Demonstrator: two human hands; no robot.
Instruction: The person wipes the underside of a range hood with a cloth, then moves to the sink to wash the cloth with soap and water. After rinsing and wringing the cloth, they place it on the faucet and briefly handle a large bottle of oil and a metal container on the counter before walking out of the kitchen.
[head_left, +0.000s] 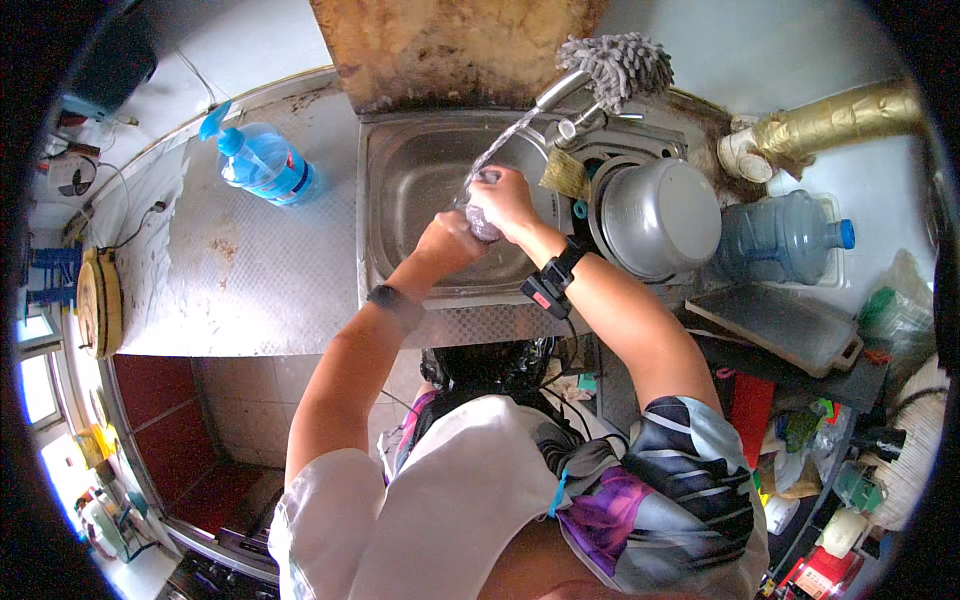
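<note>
Water runs in a stream from a metal faucet (564, 90) over both hands, above a stainless steel sink (405, 165). My right hand (504, 196) is curled around a small, wet, purplish-gray item (482, 223); whether it is a cloth, a sponge or something else cannot be told. My left hand (452, 241) is against the lower left of the same item, its fingers partly hidden by splashing water. A gray chenille microfiber mitt (619, 67) hangs over the faucet's top. A yellowish scrubbing pad (564, 174) is at the sink's right edge.
An upturned metal pot (664, 217) stands right of the sink, with a large water bottle (784, 236) lying beyond it. On the counter (255, 277) at left is a blue pump bottle (266, 169). A tray (780, 326) rests at the right, and a wooden board (450, 52) leans behind the sink.
</note>
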